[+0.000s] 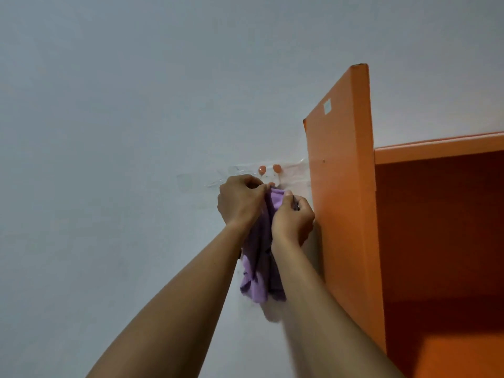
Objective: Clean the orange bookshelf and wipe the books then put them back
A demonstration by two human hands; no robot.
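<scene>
The fingers (255,186) of the left hand (240,200) are curling in tight and pinching the top edge of a soft purple cleaning cloth (259,268). The fingers (300,204) of the right hand (293,219) are curling too. They are gripping the same top edge from the other side, with the thumb pressing into the cloth. Both hands are holding the cloth up against a plain white wall (109,132), and they are almost touching each other. The rest of the cloth is hanging down loose between the two bare arms, all bunched and wrinkly.

Just above the hands, two small round orange plastic hooks (262,169) are sitting side by side on a long see-through sticky strip (218,178) on the wall. A bit of a third orange hook (271,184) is peeking out right at the top of the cloth. I cannot tell if the cloth is hanging on it or only lying close to it.

The orange flat-board bookshelf (343,186) is standing just to the right of the hands, up against the wall. The right hand is sitting very near its flat outer side, and I cannot tell if it is touching. A small white sticker (327,106) is sitting near the top of that side, and a tiny dark screw (323,160) is showing lower down. Past the side board, the open inside of the shelf is showing dark orange in shadow, with a brighter patch lying low down.
</scene>
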